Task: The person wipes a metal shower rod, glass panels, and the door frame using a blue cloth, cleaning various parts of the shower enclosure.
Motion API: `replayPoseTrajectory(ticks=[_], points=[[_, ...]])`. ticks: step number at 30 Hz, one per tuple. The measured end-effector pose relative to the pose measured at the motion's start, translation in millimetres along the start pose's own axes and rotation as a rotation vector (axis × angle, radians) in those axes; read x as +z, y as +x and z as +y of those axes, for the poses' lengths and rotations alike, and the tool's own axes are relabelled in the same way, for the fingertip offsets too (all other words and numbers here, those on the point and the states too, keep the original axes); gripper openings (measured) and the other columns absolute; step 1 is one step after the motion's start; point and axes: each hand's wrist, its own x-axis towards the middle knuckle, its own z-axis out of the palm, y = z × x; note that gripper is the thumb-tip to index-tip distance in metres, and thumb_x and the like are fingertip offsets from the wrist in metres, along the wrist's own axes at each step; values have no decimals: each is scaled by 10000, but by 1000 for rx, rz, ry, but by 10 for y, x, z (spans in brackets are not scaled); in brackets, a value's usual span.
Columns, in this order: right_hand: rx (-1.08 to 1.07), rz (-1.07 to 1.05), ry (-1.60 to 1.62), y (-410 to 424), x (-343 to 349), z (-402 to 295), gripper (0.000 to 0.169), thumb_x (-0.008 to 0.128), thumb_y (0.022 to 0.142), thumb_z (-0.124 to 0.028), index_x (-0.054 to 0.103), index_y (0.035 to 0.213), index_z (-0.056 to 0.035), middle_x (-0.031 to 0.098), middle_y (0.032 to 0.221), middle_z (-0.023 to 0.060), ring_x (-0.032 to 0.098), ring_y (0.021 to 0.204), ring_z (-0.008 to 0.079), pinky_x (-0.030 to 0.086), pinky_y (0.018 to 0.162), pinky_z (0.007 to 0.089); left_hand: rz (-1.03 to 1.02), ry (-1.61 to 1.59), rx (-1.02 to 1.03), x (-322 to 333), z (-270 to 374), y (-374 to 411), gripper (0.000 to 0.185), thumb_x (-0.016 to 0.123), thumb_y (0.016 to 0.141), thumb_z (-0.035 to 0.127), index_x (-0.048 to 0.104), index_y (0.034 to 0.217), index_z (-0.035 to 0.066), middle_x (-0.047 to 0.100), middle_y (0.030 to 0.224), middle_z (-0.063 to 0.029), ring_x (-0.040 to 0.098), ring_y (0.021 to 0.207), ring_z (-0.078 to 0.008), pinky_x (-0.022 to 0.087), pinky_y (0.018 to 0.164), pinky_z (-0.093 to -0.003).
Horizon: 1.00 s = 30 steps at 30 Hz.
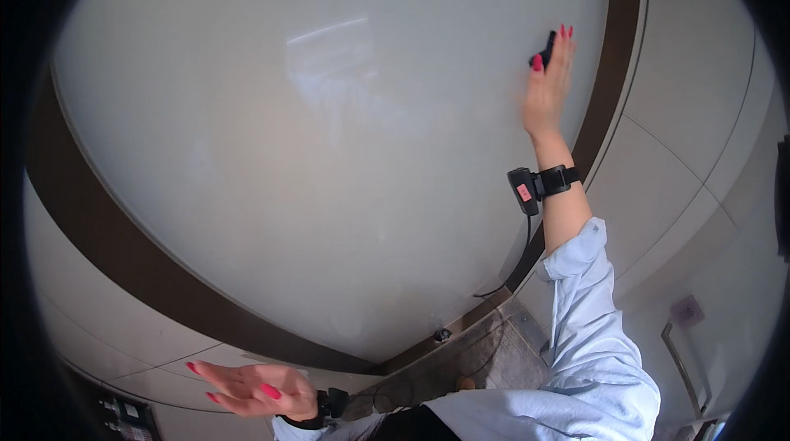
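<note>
My right hand (549, 80) is stretched out along the right side of a large pale glossy panel (370, 194), which looks like frosted glass. Its fingers are straight and lie against a small black object (548, 49), perhaps a handle, with the thumb across it. The hand hides part of that object, so I cannot tell whether it is gripped. Low on the left, my left hand (262, 388) hangs in the air with the palm turned up and the fingers apart. Nothing lies in it.
A dark brown frame (123, 237) borders the panel. Light tiled walls (666, 145) flank it. A metal bar handle (685, 370) sits at lower right. Below are a wooden-looking floor (494, 354) and a small dark round fitting (442, 335). A cable (526, 243) trails from a black wrist device (524, 191).
</note>
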Motion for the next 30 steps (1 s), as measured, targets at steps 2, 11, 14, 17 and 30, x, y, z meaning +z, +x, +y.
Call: replayPoseTrajectory(ticks=[2,11,14,17,30], points=[[157,17,2,-174,-33,119,593,415,1031,-285,238,1557,-76,183,1633,141,126,1505,387,131,1199,502,-57,-75,-5,135,-145,-172,690,451,976,376,197,1551,92,311,1572,-192,199,1486,-383,78,1218,-534],[2,-2,45,88,517,-1473,777,555,907,-414,290,1524,-22,222,1608,181,169,1486,358,115,1141,546,-306,68,-145,1333,407,-345,661,475,958,289,273,1520,6,222,1604,-219,105,1499,-428,33,1192,-564],[-289,-277,145,-94,380,-2209,842,587,868,-530,338,1505,-40,286,1594,131,234,1476,300,164,1161,525,-253,145,-142,1608,516,-373,654,462,974,292,258,1528,12,170,1615,-239,61,1495,-465,6,1176,-593],[-728,-231,224,-474,542,-2345,793,604,842,-570,426,1486,-142,390,1548,10,320,1442,217,177,1177,472,-150,143,-116,1733,291,-409,646,436,1000,341,256,1531,22,154,1621,-229,46,1499,-455,2,1175,-589],[-229,-270,-64,128,-173,699,769,582,918,-389,260,1551,-92,223,1620,124,175,1496,347,118,1195,504,-105,593,-79,1765,26,-452,666,260,1036,523,250,1562,114,166,1637,-148,97,1515,-363,27,1197,-561]])
